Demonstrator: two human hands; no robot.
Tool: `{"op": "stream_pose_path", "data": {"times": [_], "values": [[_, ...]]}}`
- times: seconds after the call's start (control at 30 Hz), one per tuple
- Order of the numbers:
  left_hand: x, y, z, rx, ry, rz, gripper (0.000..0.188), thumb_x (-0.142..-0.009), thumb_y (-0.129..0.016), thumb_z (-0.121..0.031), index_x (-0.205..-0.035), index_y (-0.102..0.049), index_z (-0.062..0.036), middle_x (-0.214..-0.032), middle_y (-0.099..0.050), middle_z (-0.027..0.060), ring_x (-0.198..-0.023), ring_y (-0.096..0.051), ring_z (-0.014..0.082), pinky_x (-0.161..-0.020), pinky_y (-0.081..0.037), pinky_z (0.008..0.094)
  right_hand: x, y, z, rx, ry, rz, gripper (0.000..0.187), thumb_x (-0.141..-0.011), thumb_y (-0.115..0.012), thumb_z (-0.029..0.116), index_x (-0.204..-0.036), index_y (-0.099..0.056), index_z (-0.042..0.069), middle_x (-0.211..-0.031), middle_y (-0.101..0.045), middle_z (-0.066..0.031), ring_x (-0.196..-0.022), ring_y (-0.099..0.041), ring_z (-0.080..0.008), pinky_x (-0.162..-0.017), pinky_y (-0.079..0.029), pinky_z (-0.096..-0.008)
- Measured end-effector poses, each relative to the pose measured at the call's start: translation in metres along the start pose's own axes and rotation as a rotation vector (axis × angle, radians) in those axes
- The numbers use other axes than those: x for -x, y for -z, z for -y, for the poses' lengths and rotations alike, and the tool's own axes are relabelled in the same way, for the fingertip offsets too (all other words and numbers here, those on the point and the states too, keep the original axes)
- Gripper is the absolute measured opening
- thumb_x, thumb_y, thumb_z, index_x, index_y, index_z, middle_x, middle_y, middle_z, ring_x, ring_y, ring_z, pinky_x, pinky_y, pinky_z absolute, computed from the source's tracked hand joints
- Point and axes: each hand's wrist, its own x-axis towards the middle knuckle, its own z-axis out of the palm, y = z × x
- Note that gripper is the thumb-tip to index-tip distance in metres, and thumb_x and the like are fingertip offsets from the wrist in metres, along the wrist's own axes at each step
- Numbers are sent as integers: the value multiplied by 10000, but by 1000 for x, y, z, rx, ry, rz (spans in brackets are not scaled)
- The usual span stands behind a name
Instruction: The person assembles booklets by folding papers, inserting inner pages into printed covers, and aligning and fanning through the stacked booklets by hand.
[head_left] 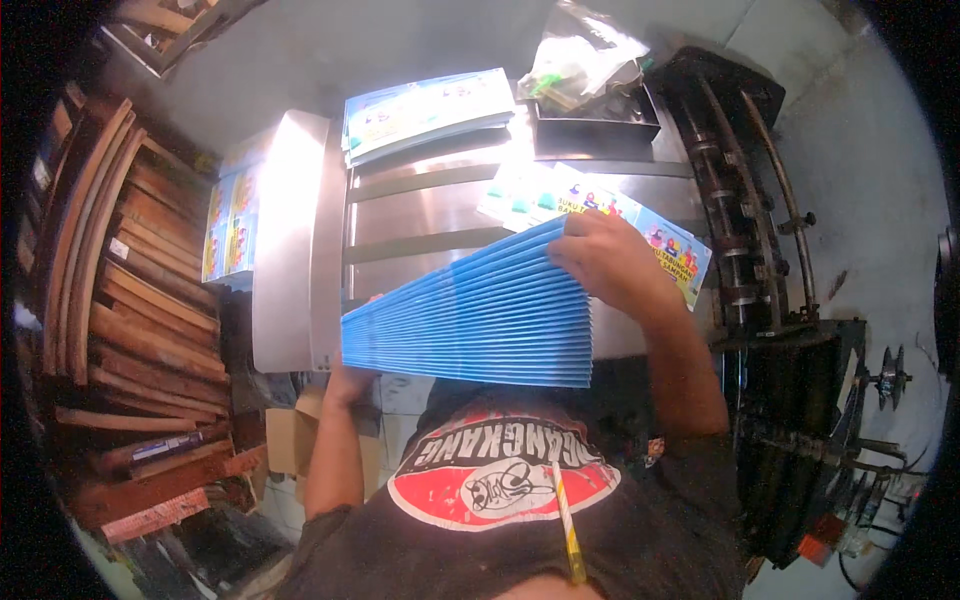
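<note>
A fanned stack of blue paper sheets (470, 320) spans the space in front of my chest, its edges spread like steps on the right and bunched closer on the left. My left hand (352, 382) grips the narrow left end from below and behind; most of its fingers are hidden by the paper. At the upper right corner, my right hand (612, 262) is closed with its fingers pinching the topmost sheets. Printed colourful cards or covers (665, 240) lie partly under my right hand and wrist on the metal work surface (420, 215).
Another pile of printed sheets (430, 112) sits at the back. Behind on the right stands a dark box (600, 135) with a plastic bag (580, 60). Machine rollers (725, 200) flank the right side, wooden boards (150, 280) the left. An open carton (295, 435) is below left.
</note>
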Motion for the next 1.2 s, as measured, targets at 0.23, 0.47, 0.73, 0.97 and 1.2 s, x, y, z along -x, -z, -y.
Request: {"op": "stream_pose_path", "data": {"times": [0.23,0.47,0.73,0.97,1.2], "values": [[4,8,18,-241,-202,-6,405,-922,-623,-72,-1306,-525,13,-1260,-595,100,-1150,-549,197,-1006,-444,344,-7,-4,7,174,-67,194,102,-829,-623,161,-813,-689,86,-924,-586,-115,-1005,-563,-308,-865,-458,-443],[6,1,15,70,-112,-61,623,-766,-780,-23,-1321,-498,-6,-1328,-556,150,-1249,-524,242,-1076,-403,364,15,12,-4,-594,-174,-280,104,-868,-664,91,-953,-661,32,-1036,-612,-113,-1034,-587,-238,-919,-464,-372],[5,-4,-6,-194,-159,-24,619,-761,-797,-76,-1315,-524,-27,-1333,-558,117,-1241,-529,234,-1054,-418,350,130,-6,-203,-103,-886,-701,275,-952,-584,267,-1100,-651,45,-1081,-639,-182,-956,-605,-292,-881,-469,-388],[-2,-8,-11,-132,-192,-111,467,-835,-729,-83,-1266,-561,-25,-1195,-622,124,-1121,-588,206,-985,-464,348,42,-40,-85,-570,-573,-349,542,-917,-658,319,-1379,-495,85,-1362,-535,-181,-1233,-513,-287,-1053,-384,-382],[-7,8,22,-348,-196,-156,350,-822,-728,-94,-1139,-602,-15,-1056,-650,96,-999,-609,187,-877,-490,336,54,-67,-32,-1178,-279,7,1173,-665,-790,605,-1513,-219,31,-1471,-358,-280,-1398,-318,-367,-1155,-231,-406]]}}
